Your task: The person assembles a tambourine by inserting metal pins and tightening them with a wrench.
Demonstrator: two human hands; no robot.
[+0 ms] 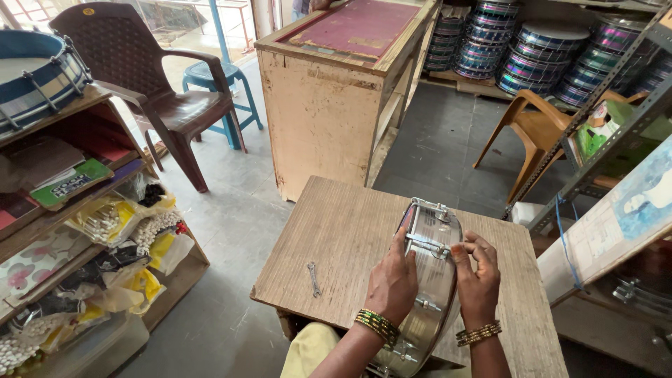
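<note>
- Metal drum shell (428, 280), silvery, standing on edge at the near side of the wooden bench (336, 231), tilted toward the wearer, lower rim hanging past the bench edge over the lap.
- Gripped on both flanks: left hand (393, 278) flat against the left side, fingers (400, 241) stretched up to the rim; right hand (477, 280) curled over the right side, fingers (470, 248) pinched at a tension lug (428, 245) near the top.
- Neither hand free; both closed on the shell, bangles at each wrist.
- Several lugs and a rod bracket (432, 207) already mounted along the band; by the look of it, fitting well along, tightening apparently left, though how snug the fittings sit is not readable.
- Small spanner (313, 278) lying untouched on the bench, left of the shell and apart from it.
- Rest of the bench bare.
- Beyond the bench, a worn wooden counter (329, 105) with a dark red top.
- To the left, a brown plastic chair (150, 84), a blue stool (213, 77) behind it, and wooden shelves (63, 203) crammed with bagged parts, a blue-banded drum (35, 77) on top.
- To the right, an orange chair (535, 129), a metal rack (602, 147), stacked shiny drum shells (539, 49) at the back.
- Nothing between hands and spanner; only the shell's overhang looks awkward.
</note>
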